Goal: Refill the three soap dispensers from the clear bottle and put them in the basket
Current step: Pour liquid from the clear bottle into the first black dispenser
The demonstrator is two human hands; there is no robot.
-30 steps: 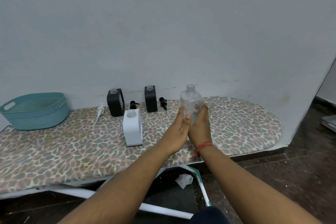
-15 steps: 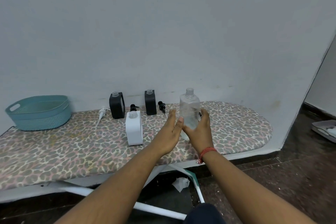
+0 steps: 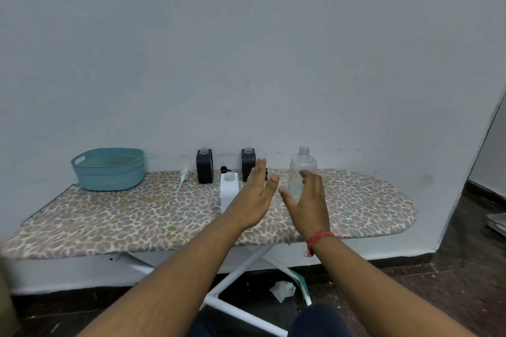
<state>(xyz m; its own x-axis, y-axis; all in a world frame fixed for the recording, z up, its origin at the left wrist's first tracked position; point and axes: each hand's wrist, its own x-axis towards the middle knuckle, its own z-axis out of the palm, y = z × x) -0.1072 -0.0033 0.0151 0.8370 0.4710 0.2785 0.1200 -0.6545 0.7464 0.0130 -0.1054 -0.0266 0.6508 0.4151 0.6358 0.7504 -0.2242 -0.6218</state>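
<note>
Bottle first — clear plastic bottle (image 3: 302,169), cap off, standing upright on the leopard-print ironing board (image 3: 137,216), its long axis straight up and down. It sits just beyond the right hand (image 3: 309,202), slightly to the far side of the fingers, so the right is plainly the nearer of the two. That hand is loose and spread, fingers gently curved toward the bottle's lower half, gripping nothing; whether a fingertip grazes the plastic I cannot tell from where I stand. The left hand (image 3: 257,194) hovers just beside it, palm turned inward, fingers straight and wide, holding nothing either — both forearms reach out over the board's near edge.

Out from there: white square soap dispenser (image 3: 228,191) with its neck bare, right by the left hand. Behind it, two black square soap dispensers, one (image 3: 204,167) to the left and another (image 3: 247,163) partly hidden by the left fingers, both uncapped. A white pump head (image 3: 183,176) lies flat on the cover. At the far left end waits the teal woven basket (image 3: 109,169), well apart from everything. My read: filling hasn't begun, and a short forward close of the right hand takes the bottle.
</note>
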